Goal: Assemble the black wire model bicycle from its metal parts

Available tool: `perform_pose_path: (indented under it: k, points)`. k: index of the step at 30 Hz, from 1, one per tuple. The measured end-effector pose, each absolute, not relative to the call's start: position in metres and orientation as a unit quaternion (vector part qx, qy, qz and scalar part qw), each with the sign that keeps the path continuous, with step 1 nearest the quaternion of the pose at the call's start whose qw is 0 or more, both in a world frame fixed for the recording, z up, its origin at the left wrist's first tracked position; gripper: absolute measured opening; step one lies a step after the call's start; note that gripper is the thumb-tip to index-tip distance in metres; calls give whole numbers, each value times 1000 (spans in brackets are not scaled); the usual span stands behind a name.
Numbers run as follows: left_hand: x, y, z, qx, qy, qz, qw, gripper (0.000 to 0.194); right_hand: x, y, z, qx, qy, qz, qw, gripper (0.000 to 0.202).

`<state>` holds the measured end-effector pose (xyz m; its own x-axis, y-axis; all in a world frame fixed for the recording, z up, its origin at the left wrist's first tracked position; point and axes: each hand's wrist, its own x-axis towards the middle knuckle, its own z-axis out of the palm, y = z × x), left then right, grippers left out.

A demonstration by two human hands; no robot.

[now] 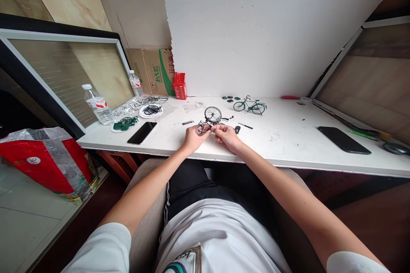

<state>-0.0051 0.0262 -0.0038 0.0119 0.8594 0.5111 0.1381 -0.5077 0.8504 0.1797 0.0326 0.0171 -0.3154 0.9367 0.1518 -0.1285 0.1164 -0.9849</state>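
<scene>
Near the table's front edge, both my hands are closed around a small black model bicycle [212,114]. One spoked wheel of it stands up behind my fingers, and the lower part is partly hidden by them. My left hand [194,138] grips the frame from the left. Just beside it, my right hand [226,135] pinches at the same model; whether a tiny part sits between its fingertips is too small to tell. A finished-looking green model bicycle [250,106] stands upright farther back. Small black parts [237,129] and a thin dark tool [245,126] lie right of my hands.
Left on the white table [282,140] are a phone [142,132], green parts [125,123], a plate of black parts [152,110] and water bottles [98,106]. A red box [180,86] stands behind. At right lie a black phone-like slab [344,140] and a mouse [396,148].
</scene>
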Motion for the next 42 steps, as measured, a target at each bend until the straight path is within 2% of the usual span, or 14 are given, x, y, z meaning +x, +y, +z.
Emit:
perform_pose_path:
  k: [30, 42]
  points:
    - [-4, 20, 4, 640, 393, 579, 317, 30, 185, 37, 15, -325, -597, 590, 436, 44]
    - [-4, 20, 6, 643, 394, 576, 317, 33, 182, 36, 14, -332, -598, 574, 449, 47]
